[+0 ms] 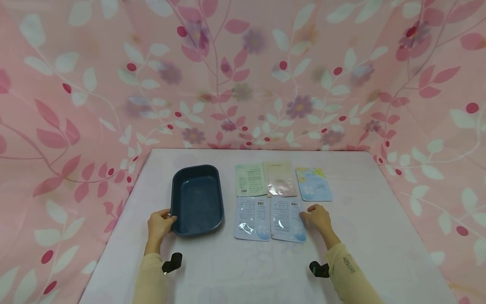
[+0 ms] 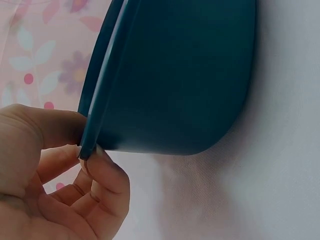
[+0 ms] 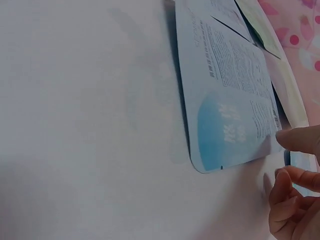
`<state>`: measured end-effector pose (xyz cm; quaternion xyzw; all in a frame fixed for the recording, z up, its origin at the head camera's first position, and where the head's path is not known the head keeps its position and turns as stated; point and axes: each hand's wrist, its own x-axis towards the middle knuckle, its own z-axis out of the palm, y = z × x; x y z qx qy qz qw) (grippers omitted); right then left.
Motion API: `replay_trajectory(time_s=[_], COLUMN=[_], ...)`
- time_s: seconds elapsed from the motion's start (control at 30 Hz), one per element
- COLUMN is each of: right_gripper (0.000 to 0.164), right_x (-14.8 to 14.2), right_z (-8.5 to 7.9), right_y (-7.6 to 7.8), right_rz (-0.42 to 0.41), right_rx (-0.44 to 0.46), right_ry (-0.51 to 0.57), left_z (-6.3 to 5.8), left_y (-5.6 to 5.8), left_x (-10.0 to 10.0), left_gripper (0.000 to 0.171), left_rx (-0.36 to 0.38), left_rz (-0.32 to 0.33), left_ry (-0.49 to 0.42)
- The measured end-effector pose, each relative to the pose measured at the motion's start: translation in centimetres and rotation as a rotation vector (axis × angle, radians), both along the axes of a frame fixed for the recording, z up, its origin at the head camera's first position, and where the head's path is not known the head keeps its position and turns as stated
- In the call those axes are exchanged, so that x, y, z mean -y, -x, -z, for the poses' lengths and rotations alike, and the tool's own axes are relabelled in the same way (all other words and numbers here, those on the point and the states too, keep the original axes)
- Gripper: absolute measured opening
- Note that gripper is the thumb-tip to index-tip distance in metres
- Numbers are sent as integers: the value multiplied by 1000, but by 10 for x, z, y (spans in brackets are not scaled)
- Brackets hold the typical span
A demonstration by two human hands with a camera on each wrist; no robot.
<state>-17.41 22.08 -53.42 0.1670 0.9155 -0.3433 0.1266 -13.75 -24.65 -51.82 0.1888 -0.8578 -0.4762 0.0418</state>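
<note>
So the right hand [image 1: 319,218] had its thumb touching the right edge of the near-right pale blue packet [image 1: 287,219], fingers curled just beside it. Couldn't tell if it was actually pinching the thing, since there was a gap between thumb and index finger in the wrist view. The packet lay flat-ish on the tabletop [image 1: 228,270], directly left of that hand, long side running away from the person. Right hand was clearly the nearer one, so I'd say sideways reach was what mattered. Next to the packet on its left was another pale blue packet [image 1: 252,219], and well past that the dark blue basin [image 1: 197,204]. The left hand [image 1: 158,224] was pinching the basin's rim at its near left corner, well apart from the packets.
</note>
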Motion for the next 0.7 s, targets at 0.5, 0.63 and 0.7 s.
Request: replay_trajectory(time_s=[0.5, 0.63, 0.7], right_gripper=[56, 48, 48], right_x=[10, 12, 13], right_z=[4, 4, 5], right_y=[25, 25, 25], right_rz=[64, 91, 116], right_rx=[26, 35, 39], right_ry=[-18, -14, 1], left_z=[-1, -3, -3], left_y=[-1, -1, -1], left_x=[0, -1, -1], left_gripper=[34, 34, 34], left_rx=[5, 5, 7], left_rz=[3, -1, -1], left_ry=[-14, -15, -16])
